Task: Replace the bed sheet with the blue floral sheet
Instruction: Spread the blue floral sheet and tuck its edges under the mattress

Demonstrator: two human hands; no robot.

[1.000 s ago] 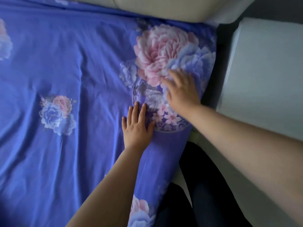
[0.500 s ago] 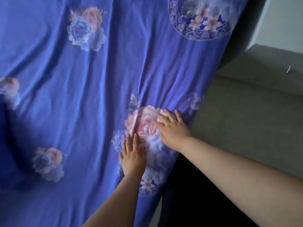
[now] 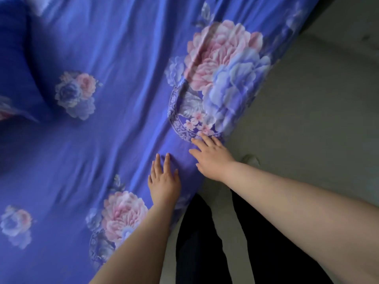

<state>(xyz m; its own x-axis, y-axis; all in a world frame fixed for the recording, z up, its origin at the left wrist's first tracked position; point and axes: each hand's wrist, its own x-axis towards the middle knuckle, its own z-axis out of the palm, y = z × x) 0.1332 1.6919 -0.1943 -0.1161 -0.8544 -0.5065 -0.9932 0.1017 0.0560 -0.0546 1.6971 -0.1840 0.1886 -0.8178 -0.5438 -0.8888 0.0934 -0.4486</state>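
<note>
Now smoothing the near edge

Nearest: person's dark trouser legs (image 3: 205,242) stand against the bed side, grey floor (image 3: 307,99) to the right.

Left hand (image 3: 164,179) lies flat on the blue floral cotton sheet (image 3: 102,48), fingers straight and slightly spread, gripping nothing. Right hand (image 3: 211,156) just beside it, closer to the bed's edge, fingers extended and pressing the cloth where it turns down over the side; also holding nothing. Fingertips touch the rim of the printed blue medallion (image 3: 180,119).

Sheet already covers the visible bed surface. Long shallow creases run diagonally away from the hands toward the far part; a raised fold crosses the big pink peony print (image 3: 217,58).

Judgement on the step: sweep with flat palms outward toward the edge, one hand anchoring while the other pushes, so slack travels off the side rather than bunching. Work along the edge toward the peony fold next. Far left shows a darker bulge (image 3: 18,58), blurred; cannot tell whether pillow or bunched cloth.
</note>
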